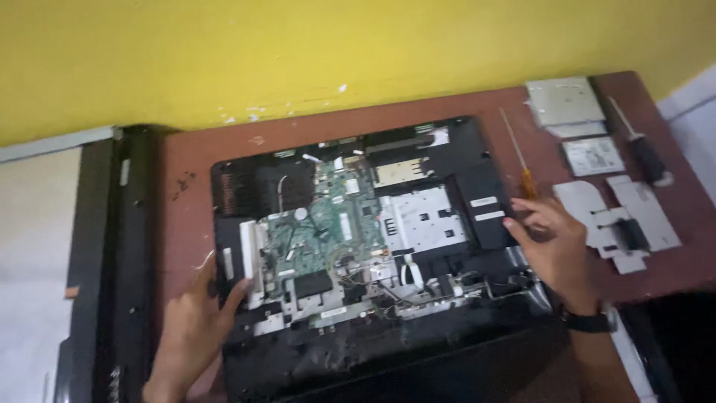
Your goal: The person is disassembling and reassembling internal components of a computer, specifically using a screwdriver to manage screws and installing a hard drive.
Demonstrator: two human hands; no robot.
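Blur hides what fingertips [514, 222] touch on opened laptop [358, 246].

Laptop base [358, 224] — blurred, bottom cut off.

I see a matt black plastic laptop shell [462, 160] around a green circuit board [321, 231], dull silver metal plates [567, 101] and a smooth reddish-brown worktop [186, 157].
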